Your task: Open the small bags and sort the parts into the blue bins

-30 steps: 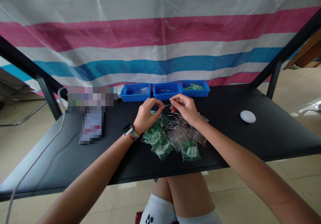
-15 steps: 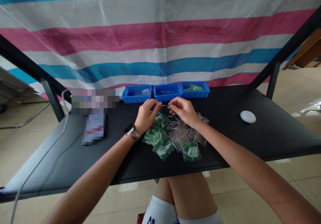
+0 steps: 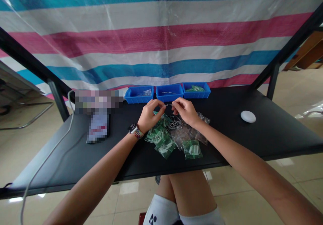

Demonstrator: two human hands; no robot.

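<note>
My left hand (image 3: 148, 115) and my right hand (image 3: 185, 110) are raised just above a black table (image 3: 239, 141), fingertips pinched and nearly touching. Between them they hold a thin metal pin (image 3: 168, 105). Below the hands lies a heap of small clear bags with green and white parts (image 3: 164, 141) and loose thin pins (image 3: 175, 122). A watch with a coloured band is on my left wrist (image 3: 135, 130).
Three blue trays stand in a row at the table's back: left (image 3: 138, 95), middle (image 3: 169, 92), right (image 3: 196, 89) with green bags. A white round object (image 3: 248, 116) lies at the right. A blurred packet (image 3: 97, 115) and a grey cable (image 3: 50, 151) are at the left. A striped tarp hangs behind.
The hands have stayed pinched on the pin, fingertips drawing a little closer together. The camera has tilted slightly, shifting the scene.
</note>
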